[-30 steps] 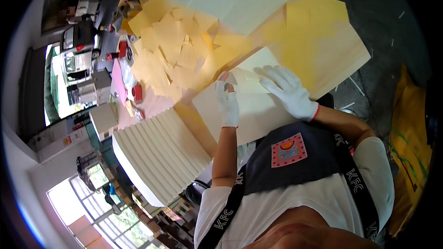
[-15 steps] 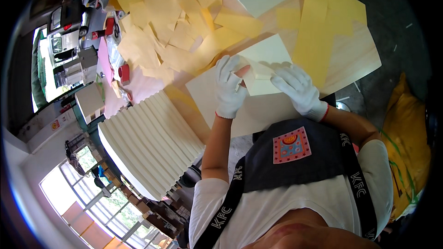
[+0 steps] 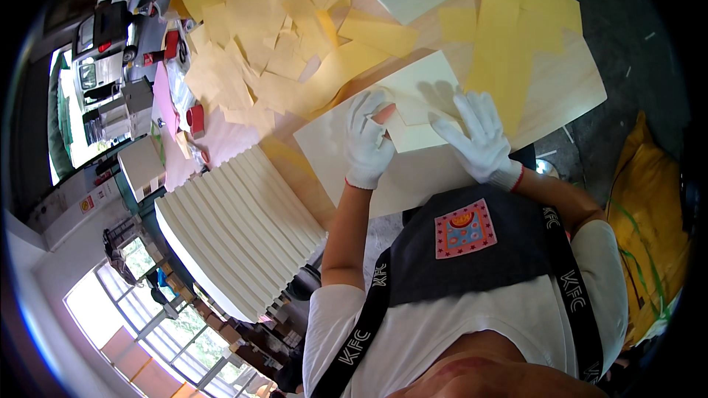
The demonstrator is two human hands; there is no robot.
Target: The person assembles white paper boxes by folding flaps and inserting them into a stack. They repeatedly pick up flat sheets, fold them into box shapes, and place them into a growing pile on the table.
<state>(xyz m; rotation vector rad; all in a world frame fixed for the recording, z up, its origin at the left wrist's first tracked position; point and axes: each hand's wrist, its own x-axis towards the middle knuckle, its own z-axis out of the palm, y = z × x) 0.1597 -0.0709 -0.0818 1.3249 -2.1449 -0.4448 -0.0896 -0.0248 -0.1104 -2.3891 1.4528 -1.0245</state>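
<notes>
And here the lg pale sheet (image 3: 413,177) is seen lying on the table (image 3: 564,85), w/ a sm cream piece (image 3: 414,135) laid on it btwn the two white-gloved hands. The L hand (image 3: 367,140) is set at the piece's L edge, fingers bent; whether anything is pinched can't quite be told from this angle. The R hand (image 3: 478,136) is held just beside the piece's R side, fingers spread, nothing gripped. Beyond, a yellow paper pile (image 3: 258,29) is heaped; to the L, a ridged white stack (image 3: 240,228) is seen
</notes>
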